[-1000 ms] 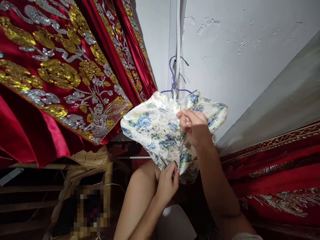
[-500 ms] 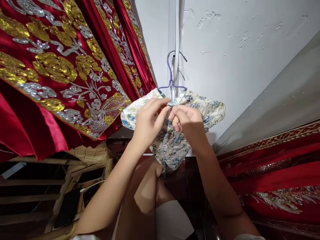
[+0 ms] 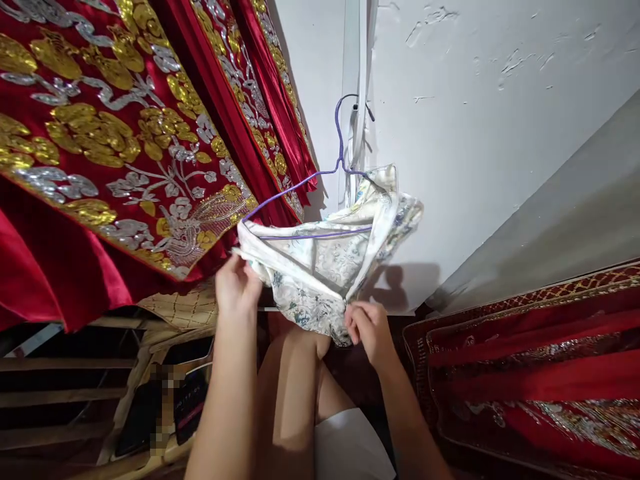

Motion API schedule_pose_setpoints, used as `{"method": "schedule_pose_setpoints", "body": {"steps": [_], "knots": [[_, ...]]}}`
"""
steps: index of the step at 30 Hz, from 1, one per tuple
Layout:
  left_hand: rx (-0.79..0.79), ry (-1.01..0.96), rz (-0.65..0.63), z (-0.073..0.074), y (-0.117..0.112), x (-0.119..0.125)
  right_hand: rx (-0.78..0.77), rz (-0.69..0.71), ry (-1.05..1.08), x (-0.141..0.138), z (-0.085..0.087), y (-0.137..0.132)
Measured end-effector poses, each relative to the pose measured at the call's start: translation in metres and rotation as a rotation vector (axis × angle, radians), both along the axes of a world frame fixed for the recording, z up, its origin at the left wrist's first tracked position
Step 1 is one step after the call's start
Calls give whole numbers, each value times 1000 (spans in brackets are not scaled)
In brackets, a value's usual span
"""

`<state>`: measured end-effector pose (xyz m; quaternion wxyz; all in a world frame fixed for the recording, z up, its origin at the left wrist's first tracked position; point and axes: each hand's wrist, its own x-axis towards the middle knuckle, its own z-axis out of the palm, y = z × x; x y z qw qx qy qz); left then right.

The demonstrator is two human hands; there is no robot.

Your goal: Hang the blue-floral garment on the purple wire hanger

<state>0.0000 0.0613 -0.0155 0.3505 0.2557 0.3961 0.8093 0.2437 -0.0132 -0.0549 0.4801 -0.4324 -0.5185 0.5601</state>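
Observation:
A white shirt [image 3: 310,300] with a blue floral print hangs from a purple wire hanger [image 3: 295,190]. Its front is open and pulled down, so the left arm and lower bar of the hanger show bare, while cloth still covers the right shoulder. My left hand [image 3: 236,283] is closed on the shirt's edge near the left tip of the hanger. Lower down, my right hand [image 3: 367,327] pinches the cloth by the front opening, its fingers curled. The hanger's hook sits at a white vertical pole [image 3: 361,60].
Red garments [image 3: 105,133] with gold and silver sequins hang at the left. More red embroidered cloth [image 3: 525,360] lies low on the right. A slatted wooden rack [image 3: 60,397] holds a phone [image 3: 191,403] and a dark flat object. Behind stands a white wall [image 3: 475,133].
My hands have moved down and apart from the collar. The shirt has opened, and its left shoulder has come off the hanger, baring the purple wire.

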Motion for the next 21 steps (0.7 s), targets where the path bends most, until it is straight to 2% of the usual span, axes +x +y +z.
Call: {"method": "schedule_pose_setpoints", "body": {"steps": [3,5,6,8,10,12,14,16,18,21], "knots": [[-252,-243,-115,-37,-9,28,-58,-82,71,-7,-16,-24],[-315,-281,-221,-49,-19,45,-66,-114,84,-5,-25,-34],[-291,-247,-272,-50,-24,50,-64,-102,73,-2,-27,-37],[-176,-152,-362,-41,-35,54,-58,-26,12,10,-29,-38],[-51,-73,-465,-22,-48,56,-27,10,-54,23,-24,-32],[37,28,-576,-1,-63,61,51,-35,-71,33,-15,-21],[88,268,-715,18,-79,70,111,-43,-44,35,-4,-8],[114,600,-816,31,-94,82,60,100,14,31,6,2],[126,855,-796,37,-102,90,-81,302,138,24,15,6],[126,977,-591,37,-101,91,-203,566,287,19,28,3]]}}
